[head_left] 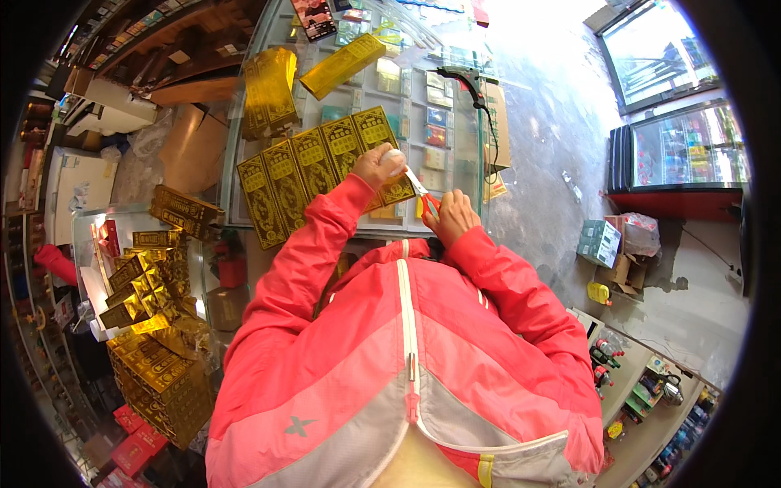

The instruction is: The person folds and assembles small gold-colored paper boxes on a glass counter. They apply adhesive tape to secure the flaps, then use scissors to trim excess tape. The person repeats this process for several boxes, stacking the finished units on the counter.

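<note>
My right hand (457, 215) is closed round the red handles of a pair of scissors (429, 204), whose pale blades point up and left toward my other hand. In my left hand (374, 167), the fingers pinch a small white rounded thing (394, 162); its kind is too small to tell. The scissor tips end close by it, and I cannot tell whether they touch. Under and beside my left hand lies a row of several black-and-gold patterned boxes (311, 165) on a glass display counter (461, 154).
Farther back on the counter are overlapping flat gold cartons (271, 85), a long gold box (342, 65) and a black-and-red glue gun (470, 84) with a cord. To the left stand piled gold boxes (159, 378). On the floor at right is a pale green carton (599, 243).
</note>
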Demonstrator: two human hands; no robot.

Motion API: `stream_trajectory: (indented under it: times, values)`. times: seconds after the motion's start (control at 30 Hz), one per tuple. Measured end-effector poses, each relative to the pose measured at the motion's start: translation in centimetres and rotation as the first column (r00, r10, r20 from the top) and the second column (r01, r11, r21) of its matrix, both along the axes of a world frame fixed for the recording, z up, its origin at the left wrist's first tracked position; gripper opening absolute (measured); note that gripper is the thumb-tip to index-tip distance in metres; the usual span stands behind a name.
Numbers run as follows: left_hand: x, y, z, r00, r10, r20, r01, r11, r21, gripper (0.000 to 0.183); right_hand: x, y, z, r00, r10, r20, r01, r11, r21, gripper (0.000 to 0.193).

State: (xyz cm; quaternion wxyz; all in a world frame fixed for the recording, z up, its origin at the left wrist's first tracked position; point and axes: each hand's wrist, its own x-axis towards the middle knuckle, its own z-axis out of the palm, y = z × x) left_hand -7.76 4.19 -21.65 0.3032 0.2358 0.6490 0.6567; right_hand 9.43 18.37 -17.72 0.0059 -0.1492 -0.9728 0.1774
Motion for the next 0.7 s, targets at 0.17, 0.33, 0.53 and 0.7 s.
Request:
stream_trajectory:
  times: [0.17, 0.33, 0.53, 0.7]
  values:
    - [-0.26, -0.08, -0.28, 1.0, -0.009, 0.004, 0.009, 1.0, -0.022, 0.019, -0.68, -0.43, -0.44, 0.999, -0.001, -0.035, 0.003, 0.999, 0.043, 0.034]
    - [-0.15, 0.03, -0.33, 0.999, -0.003, 0.039, 0.003, 1.0, -0.002, 0.019, -0.75, -0.02, -0.67, 0.999, 0.024, -0.038, -0.022, 0.999, 0.044, 0.035]
    - [-0.03, 0.13, -0.38, 1.0, 0.029, -0.007, -0.029, 0.999, -0.028, 0.02, -0.65, 0.48, -0.61, 0.998, 0.051, -0.033, -0.05, 0.998, 0.046, 0.035]
    - [-0.19, 0.16, -0.86, 0.999, 0.031, -0.02, -0.031, 0.999, -0.037, 0.019, -0.66, 0.52, -0.62, 0.999, 0.043, -0.006, -0.042, 0.998, 0.053, 0.036]
